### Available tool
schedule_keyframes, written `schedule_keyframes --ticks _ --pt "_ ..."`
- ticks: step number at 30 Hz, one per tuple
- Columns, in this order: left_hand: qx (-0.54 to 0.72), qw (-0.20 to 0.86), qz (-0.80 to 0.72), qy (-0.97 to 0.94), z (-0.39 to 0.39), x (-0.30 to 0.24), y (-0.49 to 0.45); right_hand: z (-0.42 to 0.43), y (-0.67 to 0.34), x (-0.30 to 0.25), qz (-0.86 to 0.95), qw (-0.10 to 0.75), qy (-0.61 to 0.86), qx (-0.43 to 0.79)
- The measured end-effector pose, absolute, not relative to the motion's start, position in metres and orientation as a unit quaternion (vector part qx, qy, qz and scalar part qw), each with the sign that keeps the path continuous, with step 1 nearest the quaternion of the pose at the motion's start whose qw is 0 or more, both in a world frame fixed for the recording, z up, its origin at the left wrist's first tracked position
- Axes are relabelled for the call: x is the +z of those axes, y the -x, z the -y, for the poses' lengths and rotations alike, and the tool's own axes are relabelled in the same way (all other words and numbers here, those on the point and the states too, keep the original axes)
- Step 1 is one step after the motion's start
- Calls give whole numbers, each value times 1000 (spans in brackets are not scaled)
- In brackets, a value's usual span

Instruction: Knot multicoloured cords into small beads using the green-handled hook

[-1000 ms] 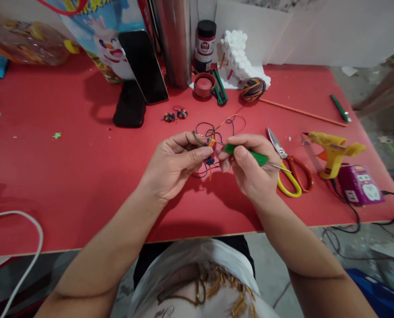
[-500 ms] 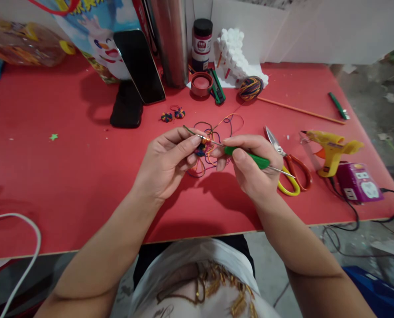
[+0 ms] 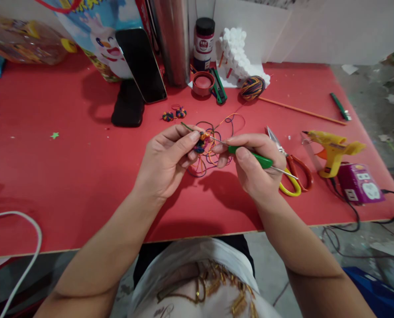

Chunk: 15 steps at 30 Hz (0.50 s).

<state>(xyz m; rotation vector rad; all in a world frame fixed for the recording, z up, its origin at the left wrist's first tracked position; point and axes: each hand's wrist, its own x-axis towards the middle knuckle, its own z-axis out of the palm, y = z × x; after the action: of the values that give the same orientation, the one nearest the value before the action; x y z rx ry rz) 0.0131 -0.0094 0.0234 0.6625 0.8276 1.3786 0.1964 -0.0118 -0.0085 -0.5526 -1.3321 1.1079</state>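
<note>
Between the thumb and fingers of my left hand (image 3: pixel 165 157) is pinched a small multicoloured crochet piece (image 3: pixel 202 142) in orange, pink and dark blue. My right hand (image 3: pixel 258 161) grips the green handle of a crochet hook (image 3: pixel 250 157), whose thin metal shaft points left and meets the piece's right edge. Whether its tip sits inside a stitch is too small to tell. Loose yarn (image 3: pixel 213 163) lies in loops behind and below the piece. It trails up toward a yarn ball (image 3: pixel 252 88). Two small finished-looking crochet pieces (image 3: pixel 174 114) lie beyond my left hand.
Right of my right hand lie scissors (image 3: pixel 301 172), a yellow glue gun (image 3: pixel 332 150) and a purple power socket box (image 3: pixel 361 184). A phone (image 3: pixel 141 66), steel flask (image 3: pixel 173 44), dark jar (image 3: pixel 203 44), green cutter (image 3: pixel 219 88) and white model (image 3: pixel 235 53) stand or lie at the back.
The hook's shaft has drawn slightly right, so more of the crochet piece's orange top shows. My left hand keeps its pinch, and the view has shifted a little.
</note>
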Motion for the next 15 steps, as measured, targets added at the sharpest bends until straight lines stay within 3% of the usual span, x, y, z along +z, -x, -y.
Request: schedule_keyframes --ticks 15 --pt "582 654 -377 -301 11 24 -11 12 -198 -8 592 606 252 468"
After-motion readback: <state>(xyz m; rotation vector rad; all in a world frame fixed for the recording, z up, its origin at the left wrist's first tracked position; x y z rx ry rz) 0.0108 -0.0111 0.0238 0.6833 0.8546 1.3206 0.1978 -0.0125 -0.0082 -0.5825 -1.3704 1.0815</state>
